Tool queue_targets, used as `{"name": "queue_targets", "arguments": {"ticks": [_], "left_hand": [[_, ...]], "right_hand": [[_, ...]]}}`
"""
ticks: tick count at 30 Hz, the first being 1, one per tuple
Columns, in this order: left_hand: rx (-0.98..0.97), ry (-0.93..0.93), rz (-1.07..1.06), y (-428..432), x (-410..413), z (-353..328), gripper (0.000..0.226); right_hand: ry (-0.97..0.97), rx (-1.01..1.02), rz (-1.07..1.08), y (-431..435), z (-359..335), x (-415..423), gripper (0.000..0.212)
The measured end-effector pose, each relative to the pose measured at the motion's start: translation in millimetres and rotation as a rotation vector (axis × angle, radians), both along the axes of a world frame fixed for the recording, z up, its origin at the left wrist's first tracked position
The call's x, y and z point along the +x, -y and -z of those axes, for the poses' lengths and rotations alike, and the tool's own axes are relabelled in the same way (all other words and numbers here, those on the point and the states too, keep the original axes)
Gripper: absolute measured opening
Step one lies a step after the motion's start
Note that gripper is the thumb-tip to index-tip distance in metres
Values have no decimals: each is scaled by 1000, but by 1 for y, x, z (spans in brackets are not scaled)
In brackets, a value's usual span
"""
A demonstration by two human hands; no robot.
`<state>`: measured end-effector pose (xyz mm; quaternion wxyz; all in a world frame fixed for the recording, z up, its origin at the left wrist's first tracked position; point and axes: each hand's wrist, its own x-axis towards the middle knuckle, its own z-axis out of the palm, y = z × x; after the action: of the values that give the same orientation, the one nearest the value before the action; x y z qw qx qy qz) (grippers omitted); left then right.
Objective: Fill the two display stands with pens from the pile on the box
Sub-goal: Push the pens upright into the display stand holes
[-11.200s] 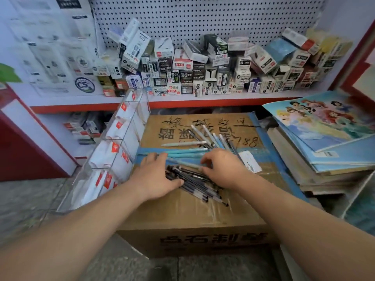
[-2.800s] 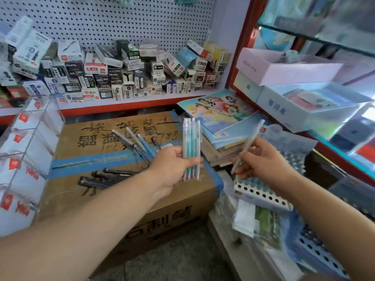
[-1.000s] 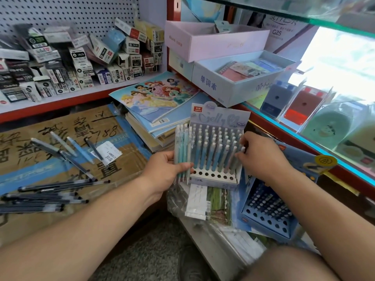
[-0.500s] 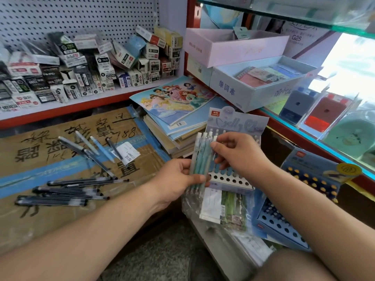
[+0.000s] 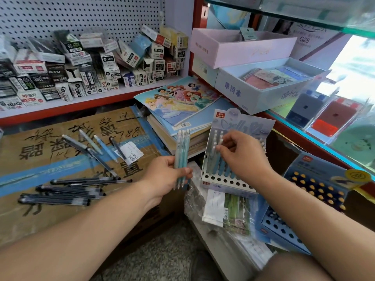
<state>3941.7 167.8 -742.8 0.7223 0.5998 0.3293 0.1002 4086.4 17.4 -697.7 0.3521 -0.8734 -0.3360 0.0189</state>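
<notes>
My left hand [image 5: 164,175] grips a bundle of pale blue pens [image 5: 182,151], held upright beside the light blue display stand [image 5: 243,124]. That stand holds several blue pens, and its front row of holes shows bare. My right hand [image 5: 241,157] is over the stand and pinches the white top of one pen [image 5: 218,145] that stands among the others. A second, darker blue stand [image 5: 316,191] with yellow-capped pens lies at the lower right. Several dark and light pens [image 5: 67,189] lie on the cardboard box [image 5: 60,216] to the left.
A stack of notebooks [image 5: 178,106] with a princess cover sits between box and stand. Small pen cartons [image 5: 91,67] crowd the red-edged shelf behind. A white-blue box [image 5: 253,92] and a pink box [image 5: 233,47] stand on the right counter. Plastic-wrapped packs [image 5: 227,209] lie under the stand.
My right hand took one pen from the bundle in my left hand and moved it right to the light blue stand. My left hand stays beside the stand with the rest.
</notes>
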Motion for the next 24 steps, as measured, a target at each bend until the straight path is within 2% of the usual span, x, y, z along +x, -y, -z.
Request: {"name": "queue_targets", "arguments": {"ticks": [14,24], "left_hand": [[-4,0,30,5,8,2,39],[26,-4,41,8,10,2,34]], "right_hand": [[-10,3,-16,1,11,5,8],[53,-255,-46,-7,18,3,17]]}}
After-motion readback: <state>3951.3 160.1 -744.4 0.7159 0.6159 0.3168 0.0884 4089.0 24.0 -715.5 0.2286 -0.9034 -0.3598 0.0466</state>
